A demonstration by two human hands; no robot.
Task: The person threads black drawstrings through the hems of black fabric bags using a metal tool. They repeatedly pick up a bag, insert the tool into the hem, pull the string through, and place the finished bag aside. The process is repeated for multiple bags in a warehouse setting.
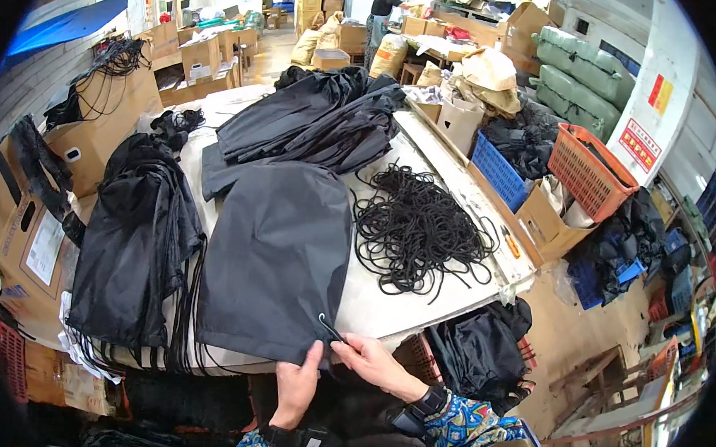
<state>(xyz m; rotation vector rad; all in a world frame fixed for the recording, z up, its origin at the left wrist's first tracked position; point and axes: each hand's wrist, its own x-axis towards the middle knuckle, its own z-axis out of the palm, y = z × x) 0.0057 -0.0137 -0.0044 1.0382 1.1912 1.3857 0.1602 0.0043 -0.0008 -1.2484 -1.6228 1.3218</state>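
A flat black fabric bag (277, 259) lies on the table in front of me. My left hand (296, 389) is closed on its near right corner, thumb on top. Right beside it, my right hand (373, 364) pinches a thin dark piece with a curved, hook-like end (328, 324) over that same corner; whether it is a tool or a cord end I cannot tell. To the right of the bag lies a tangled heap of black cords (420, 228). Beyond it is a pile of black fabric bags (315, 121). More black bags with cords hanging from them (136, 249) drape over the table's left side.
Orange-handled snips (510, 244) lie at the table's right edge. Cardboard boxes (33, 242) stand on the left. On the right are an orange crate (591, 173) and a blue crate (499, 171). A person (382, 22) stands far back. Below the table is a crate of black fabric (482, 348).
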